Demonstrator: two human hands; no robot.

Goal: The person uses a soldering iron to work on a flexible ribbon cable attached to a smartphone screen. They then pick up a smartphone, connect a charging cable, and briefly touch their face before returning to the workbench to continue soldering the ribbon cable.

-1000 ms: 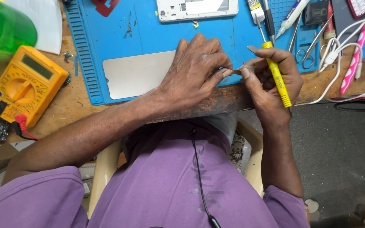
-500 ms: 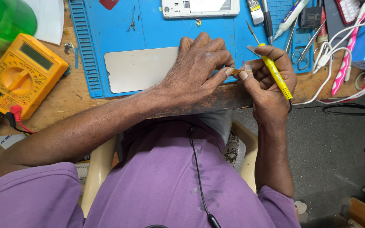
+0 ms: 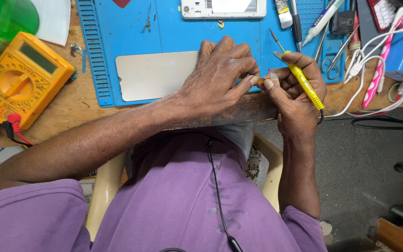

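In the head view, the left hand [image 3: 218, 77] and the right hand [image 3: 295, 91] meet at the front edge of the wooden bench [image 3: 47, 116]. Their fingertips pinch together on a tiny orange-brown part [image 3: 261, 80], held between the left forefinger and thumb and touching the right thumb tip. The right hand also has its fingers closed around a yellow-handled screwdriver [image 3: 302, 81], whose metal tip points up and away from the pinch. Just left of the grip, partly under the left hand, a grey phone back cover [image 3: 157, 74] lies flat on the blue work mat [image 3: 117, 32]. Beyond the grip, at the far edge of the mat, rests a white phone [image 3: 222, 8]. Well to the left stands a yellow multimeter [image 3: 22, 77]; to the right, near the screwdriver, lie scissors [image 3: 334, 63] and white cables [image 3: 374, 42]
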